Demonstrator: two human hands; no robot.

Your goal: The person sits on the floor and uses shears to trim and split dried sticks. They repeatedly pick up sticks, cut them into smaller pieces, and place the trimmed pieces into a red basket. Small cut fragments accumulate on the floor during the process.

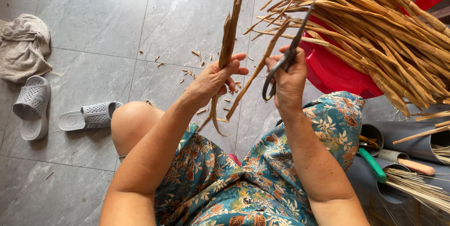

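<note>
The left hand [216, 78] has its fingers clamped around a dried palm stalk [228, 43] that stands upright, its thin end trailing below the palm. The right hand [288, 78] grips dark scissors [288, 55], blades seemingly nearly closed, beside a second leaning stalk [255, 73]. Below lie a grey tiled floor [93, 15] with scattered trimmings, two grey slippers [89, 116], a crumpled cloth [23, 45], and a red chair [337, 73] heaped with stalks.

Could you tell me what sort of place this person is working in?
Probably a home craft spot on a tiled floor: grey slippers lie nearby, dried leaf strips pile over a red plastic chair, and the right hand holds scissors.
</note>
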